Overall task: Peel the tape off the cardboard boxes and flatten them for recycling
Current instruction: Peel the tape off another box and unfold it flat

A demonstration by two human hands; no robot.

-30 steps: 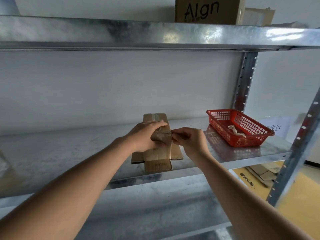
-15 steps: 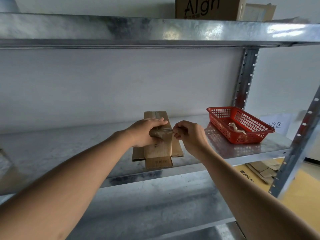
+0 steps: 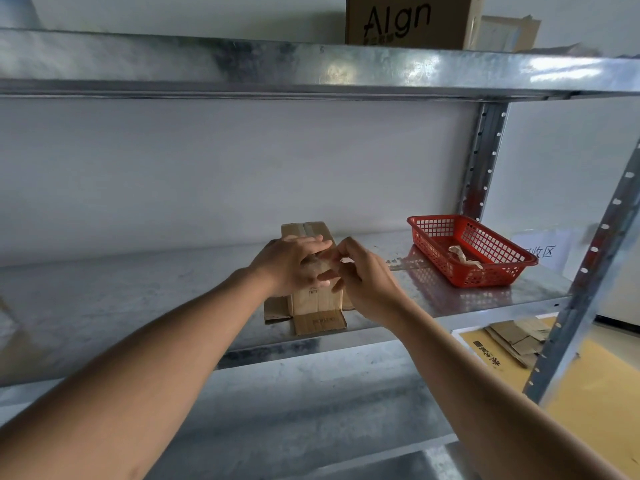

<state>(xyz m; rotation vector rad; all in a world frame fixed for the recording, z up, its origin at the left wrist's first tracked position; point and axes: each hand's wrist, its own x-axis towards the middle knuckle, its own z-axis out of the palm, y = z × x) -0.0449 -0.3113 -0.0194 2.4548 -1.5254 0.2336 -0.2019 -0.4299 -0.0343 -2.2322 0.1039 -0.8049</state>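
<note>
One small cardboard box [image 3: 317,299] lay on the middle metal shelf [image 3: 138,299], near its front edge, with its near end flaps folded out flat on the metal. Two bare hands met on top of it. The left hand [image 3: 287,263] lay over the box with its fingers stretched fairly straight across the top, pressing down. The right hand [image 3: 363,282] was just beside it, touching it, with its fingertips [image 3: 341,252] curled together in a pinch. A pale, see-through bit of tape [image 3: 317,268] showed between the two hands, but it was blurred, and whether the pinch really held it could not be made out. The hands hid most of the top of the box.

One red plastic basket [image 3: 485,271] stood on the same shelf, well apart to the right, holding one crumpled strip of peeled tape [image 3: 462,256]. On the top shelf [image 3: 242,64] stood two boxes: a large box [image 3: 408,24] printed with dark letters, its top cut off by the frame, and behind it a smaller box [image 3: 505,32] only partly visible. Below, on the yellow floor [image 3: 595,403] to the right, lay a pile of flattened cardboard [image 3: 519,337], partly hidden by the shelf post; the pieces could not be counted. One white paper sign [image 3: 543,249] stood behind the basket, its writing partly cut off.
</note>
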